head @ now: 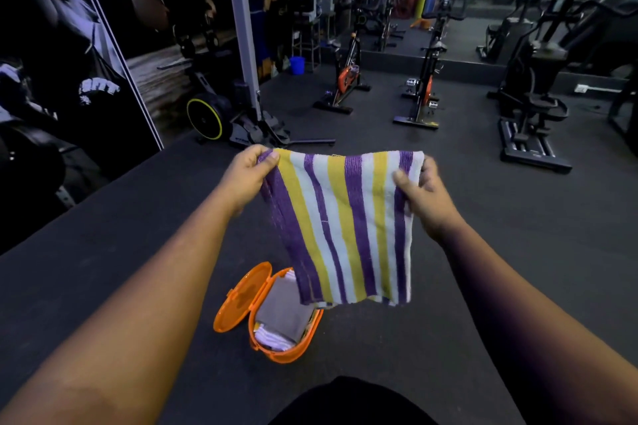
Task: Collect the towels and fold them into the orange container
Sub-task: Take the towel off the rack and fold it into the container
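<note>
A purple, yellow and white striped towel (345,228) hangs in the air, doubled over, its lower edge above the orange container (293,352). My left hand (247,179) pinches its top left corner and my right hand (423,195) pinches its top right corner. The container sits open on the dark floor, its lid (240,297) swung out to the left. Inside lie a folded grey towel (283,310) and a white one beneath it.
Two exercise bikes (345,79) (423,93) stand ahead on the gym floor. A rowing-type machine (221,114) sits at the left by a wall poster. A stepper machine (531,121) is at the right. A blue bucket (297,65) stands far back.
</note>
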`<state>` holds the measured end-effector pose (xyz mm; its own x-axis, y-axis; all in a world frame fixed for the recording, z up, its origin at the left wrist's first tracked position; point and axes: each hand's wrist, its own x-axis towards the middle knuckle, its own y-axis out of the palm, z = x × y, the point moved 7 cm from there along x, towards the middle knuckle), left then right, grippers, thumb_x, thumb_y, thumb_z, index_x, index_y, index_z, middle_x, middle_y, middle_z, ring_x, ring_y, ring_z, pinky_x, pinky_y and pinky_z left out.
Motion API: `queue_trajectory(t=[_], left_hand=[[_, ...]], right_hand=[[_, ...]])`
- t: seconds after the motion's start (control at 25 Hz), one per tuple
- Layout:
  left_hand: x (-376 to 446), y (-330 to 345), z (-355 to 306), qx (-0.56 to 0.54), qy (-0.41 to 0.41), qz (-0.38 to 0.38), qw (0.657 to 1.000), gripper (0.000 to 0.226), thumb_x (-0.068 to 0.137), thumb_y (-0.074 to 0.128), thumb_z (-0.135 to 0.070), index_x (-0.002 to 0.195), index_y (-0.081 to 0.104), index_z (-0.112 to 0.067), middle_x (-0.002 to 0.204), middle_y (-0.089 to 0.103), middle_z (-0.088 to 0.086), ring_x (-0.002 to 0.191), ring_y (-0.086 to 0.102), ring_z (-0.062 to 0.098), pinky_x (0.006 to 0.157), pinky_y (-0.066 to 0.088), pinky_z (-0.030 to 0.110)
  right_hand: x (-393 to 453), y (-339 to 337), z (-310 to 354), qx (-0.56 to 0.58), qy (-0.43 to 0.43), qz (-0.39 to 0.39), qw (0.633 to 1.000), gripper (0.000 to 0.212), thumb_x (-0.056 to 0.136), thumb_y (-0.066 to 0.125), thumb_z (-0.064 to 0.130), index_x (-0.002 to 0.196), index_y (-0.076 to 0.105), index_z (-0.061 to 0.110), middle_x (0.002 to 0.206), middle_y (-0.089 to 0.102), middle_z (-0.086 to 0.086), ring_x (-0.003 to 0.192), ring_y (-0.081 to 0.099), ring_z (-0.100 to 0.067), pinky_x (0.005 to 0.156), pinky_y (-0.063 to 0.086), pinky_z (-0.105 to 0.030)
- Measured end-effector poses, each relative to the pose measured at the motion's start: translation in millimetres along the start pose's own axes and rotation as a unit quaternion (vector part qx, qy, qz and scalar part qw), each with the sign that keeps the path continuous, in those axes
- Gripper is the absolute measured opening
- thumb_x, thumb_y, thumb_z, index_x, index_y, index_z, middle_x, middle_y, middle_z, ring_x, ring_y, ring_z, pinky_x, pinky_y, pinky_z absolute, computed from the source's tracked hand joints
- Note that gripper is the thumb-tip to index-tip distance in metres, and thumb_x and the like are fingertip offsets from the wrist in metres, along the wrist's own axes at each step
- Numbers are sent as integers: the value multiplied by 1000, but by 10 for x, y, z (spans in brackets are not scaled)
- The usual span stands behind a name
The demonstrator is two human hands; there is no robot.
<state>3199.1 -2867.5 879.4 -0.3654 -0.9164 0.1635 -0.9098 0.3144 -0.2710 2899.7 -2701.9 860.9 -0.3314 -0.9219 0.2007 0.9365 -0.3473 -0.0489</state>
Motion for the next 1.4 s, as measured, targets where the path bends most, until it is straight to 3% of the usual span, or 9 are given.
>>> queue_trajectory(t=[0.08,0.2,0.32,0.52,0.64,0.76,0.96,1.2,1.4], left_hand=[[60,-30,-284,-100,10,-43,994,14,102,61,-29,97,65,-16,87,71,1,75,65,13,72,54,32],[38,-8,-403,-272,-10,-49,961,27,88,73,-31,111,65,-20,98,75,0,87,71,13,81,59,32],[-433,392,197,-140,-100,116,978,34,80,80,-14,112,69,-15,104,79,0,104,73,20,90,60,33],[-264,401,284,-235,-202,-35,950,10,97,60,-7,100,69,-4,91,76,18,89,73,37,72,62,41],[-264,540,60,-373,-192,39,907,43,90,69,-31,123,68,-5,117,73,19,105,72,32,80,63,41],[-768,1008,368,-308,-216,136,916,55,79,82,-19,130,65,-6,128,69,18,115,69,33,86,61,40],[-573,1114,628,-323,-280,0,904,34,95,62,-19,118,70,5,117,70,26,93,73,32,81,62,38],[-621,815,1249,-214,-327,29,920,52,78,85,-25,120,70,1,112,74,23,90,76,29,74,62,37],[-409,606,1945,-230,-358,-124,896,20,94,69,-11,111,72,-1,106,74,26,88,74,33,79,63,42]], right_hand=[[-96,160,-202,-104,51,66,991,30,93,74,25,121,67,21,119,74,3,110,70,-16,92,59,-35],[-88,103,-233,-46,44,-15,998,16,89,71,15,105,72,13,108,76,-3,100,72,-18,85,60,-39],[25,69,-155,20,81,-17,996,20,88,65,4,106,74,6,107,75,-17,92,70,-24,76,58,-38],[23,1,-228,-20,224,37,974,22,97,56,5,107,68,-10,94,74,-18,78,70,-27,69,58,-36],[76,-42,-123,69,234,33,969,18,97,55,2,101,72,-1,95,75,-19,77,72,-28,66,60,-37],[216,-170,-218,137,248,-8,959,17,96,54,4,99,69,-2,99,70,-23,81,70,-33,69,59,-39],[-55,-181,-914,206,334,141,909,63,100,48,59,133,65,8,130,67,-18,119,66,-33,100,52,-47],[216,-77,-1403,95,317,93,939,26,98,65,21,115,71,2,112,75,-19,99,74,-31,81,60,-37],[795,135,-1814,-50,328,88,939,18,97,65,21,105,74,7,98,79,-11,90,76,-27,82,60,-39]])
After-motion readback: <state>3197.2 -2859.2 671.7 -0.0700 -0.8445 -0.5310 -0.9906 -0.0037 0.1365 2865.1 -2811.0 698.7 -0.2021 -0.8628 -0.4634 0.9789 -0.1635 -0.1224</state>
